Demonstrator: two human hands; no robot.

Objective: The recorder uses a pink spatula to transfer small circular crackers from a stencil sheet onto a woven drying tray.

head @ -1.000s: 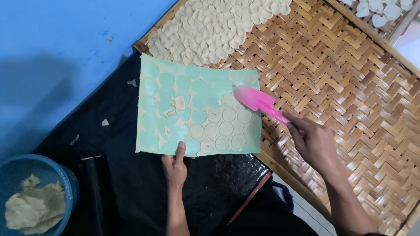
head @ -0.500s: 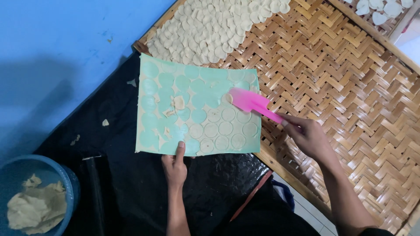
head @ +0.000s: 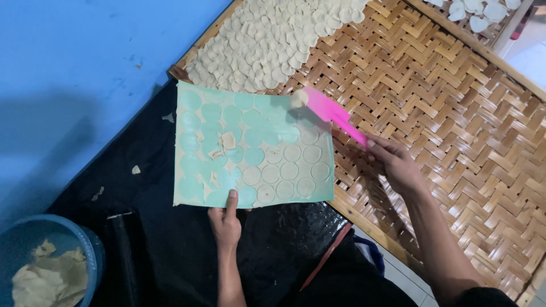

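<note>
The left hand [head: 226, 223] is laid flat, palm down, with its index finger stretched forward. The right hand [head: 396, 163] is extended from the right, its fingers [head: 380, 145] closed in a grip.

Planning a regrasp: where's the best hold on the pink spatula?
Probably the narrow handle end of the pink spatula, approached from the right over the woven tray. The right hand holds it there; the wide blade carries a dough disc and should stay free.

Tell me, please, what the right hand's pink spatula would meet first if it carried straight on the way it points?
Probably the packed dough rounds on the woven bamboo tray. The right hand aims the pink spatula, carrying one round, up-left toward them; height is unclear.
</note>
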